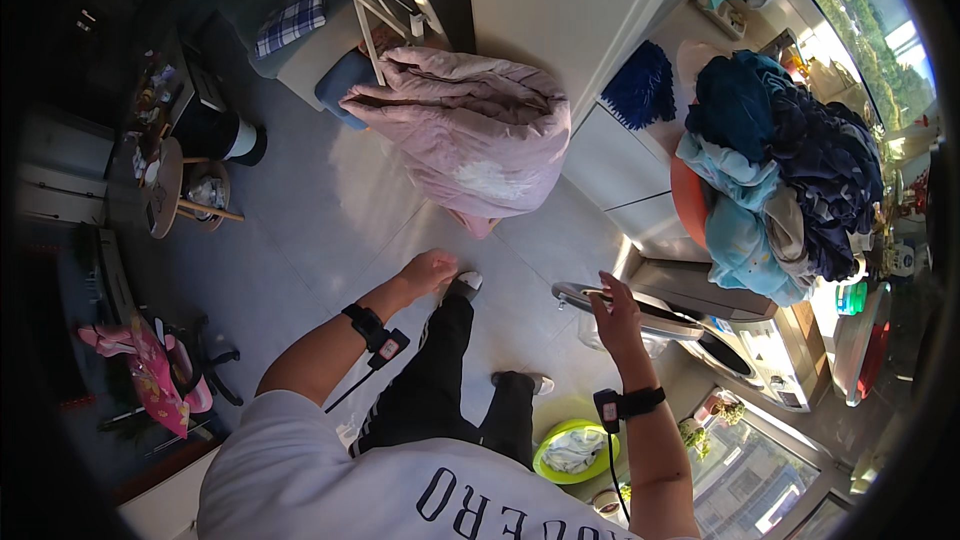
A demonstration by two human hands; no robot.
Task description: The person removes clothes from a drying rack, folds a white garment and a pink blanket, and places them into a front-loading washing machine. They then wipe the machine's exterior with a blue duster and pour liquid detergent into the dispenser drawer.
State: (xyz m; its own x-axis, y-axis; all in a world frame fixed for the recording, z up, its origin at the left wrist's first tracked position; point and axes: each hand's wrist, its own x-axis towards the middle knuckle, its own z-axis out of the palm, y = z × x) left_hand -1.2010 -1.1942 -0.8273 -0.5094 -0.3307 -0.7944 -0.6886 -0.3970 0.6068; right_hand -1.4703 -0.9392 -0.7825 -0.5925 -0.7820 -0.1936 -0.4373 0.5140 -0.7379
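Observation:
My left hand (431, 270) hangs over the grey tiled floor (315, 240), its fingers loosely curled together with nothing visible in them. Fingers spread, my right hand (619, 311) is at the open round door (667, 328) of a front-loading washing machine (769, 360); whether it touches the rim cannot be told. A bulky pink quilt (487, 135) is heaped in front of me, and what supports it is mostly hidden. On the right, a large pile of clothes (787, 157) in dark blue, teal and light blue rises from an orange basin (686, 202).
A lime-green basin (577, 472) with pale laundry stands by my feet. Beyond the quilt are a white folding frame (382, 11) and a sofa with a checked cushion (292, 19). Round side tables (165, 187) and a chair draped in pink cloth (161, 375) stand at left.

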